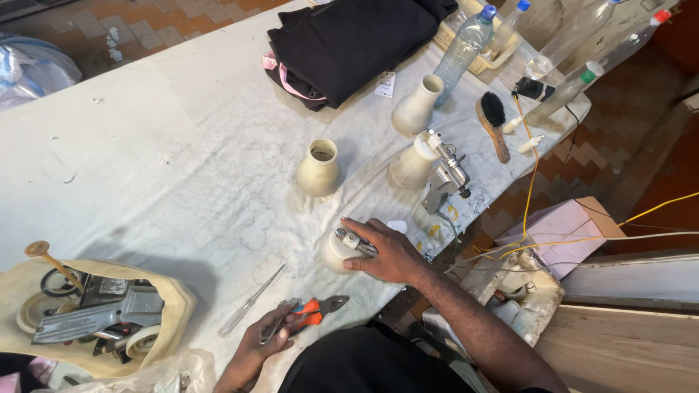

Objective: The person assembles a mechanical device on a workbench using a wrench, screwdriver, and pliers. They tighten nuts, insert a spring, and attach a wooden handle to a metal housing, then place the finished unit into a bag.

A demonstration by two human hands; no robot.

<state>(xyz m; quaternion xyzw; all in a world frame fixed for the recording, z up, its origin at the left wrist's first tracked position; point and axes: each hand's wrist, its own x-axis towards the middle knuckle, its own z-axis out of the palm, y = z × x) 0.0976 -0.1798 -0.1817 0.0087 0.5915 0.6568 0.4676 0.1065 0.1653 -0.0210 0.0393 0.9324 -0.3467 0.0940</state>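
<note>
Right hand (pixel 389 255) grasping spray gun (pixel 354 242) on cream bottle (pixel 333 252); left hand (pixel 263 342) grips orange pliers (pixel 309 314) at 7 o'clock. Gun not yet off.

Bright, even daylight; the white-covered desk (pixel 145 145) reads near overexposed at the left, with no hard glare. Soft shadows fall toward the viewer under the cream vases (pixel 319 169) and the open bag (pixel 175 306). Focus is sharp at center, with wide-angle bending and slight softness at the edges.

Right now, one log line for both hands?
left hand: holds orange-handled pliers | right hand: grips metal spray head on cream container | table: white cloth
</note>
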